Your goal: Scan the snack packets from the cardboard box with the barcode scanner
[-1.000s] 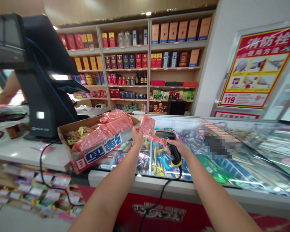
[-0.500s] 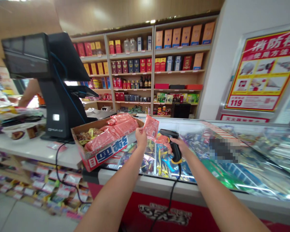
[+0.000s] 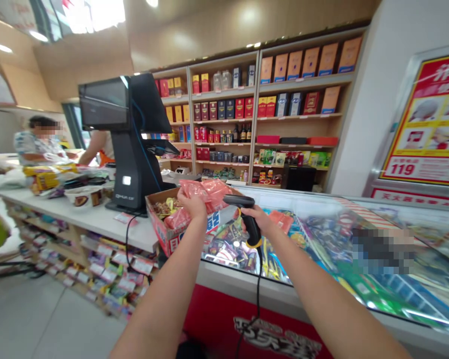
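two hands at a shop desk (image 3: 78, 215): the right hand (image 3: 260, 219) closes its fingers round a scanner (image 3: 251, 224) (head aimed at the box (image 3: 160, 225)), while the left hand (image 3: 191, 204) sits on red packets (image 3: 209, 193) inside, grip unclear.

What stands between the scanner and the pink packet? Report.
Nothing visible: the barcode scanner in the right hand faces the pink packet in the left hand across an open gap, above the cardboard box.
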{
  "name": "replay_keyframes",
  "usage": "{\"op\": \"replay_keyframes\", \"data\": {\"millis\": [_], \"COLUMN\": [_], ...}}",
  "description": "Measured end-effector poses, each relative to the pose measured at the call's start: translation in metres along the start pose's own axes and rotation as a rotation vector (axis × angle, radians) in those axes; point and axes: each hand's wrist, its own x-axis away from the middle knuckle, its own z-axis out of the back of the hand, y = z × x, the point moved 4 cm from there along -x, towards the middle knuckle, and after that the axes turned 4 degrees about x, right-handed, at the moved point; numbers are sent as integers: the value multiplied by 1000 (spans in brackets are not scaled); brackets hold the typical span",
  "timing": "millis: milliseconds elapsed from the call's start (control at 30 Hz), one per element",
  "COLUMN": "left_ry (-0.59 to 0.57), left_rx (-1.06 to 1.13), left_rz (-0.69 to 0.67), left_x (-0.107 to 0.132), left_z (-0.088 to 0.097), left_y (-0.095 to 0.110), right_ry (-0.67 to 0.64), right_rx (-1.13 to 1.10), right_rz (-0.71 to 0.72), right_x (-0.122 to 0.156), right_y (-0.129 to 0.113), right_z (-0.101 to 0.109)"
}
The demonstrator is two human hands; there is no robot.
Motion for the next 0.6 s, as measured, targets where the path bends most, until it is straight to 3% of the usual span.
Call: {"op": "replay_keyframes", "data": {"millis": [133,333,467,600], "left_ry": [-38,-212,-563,-961], "left_rx": [-130,-174,-113,-366], "left_rz": [-201,-566,-664,-563], "left_x": [2,34,85,153], "left_z": [9,-2,-32,-65], "left_y": [20,49,39,5], "right_ry": [24,112,216,299], "right_rx": [8,3,-94,-185], "right_rz": [-13,-27,-48,-53], "right_x": [3,18,36,53], "right_y": [5,19,27,33], "right_z": [8,52,88,122]}}
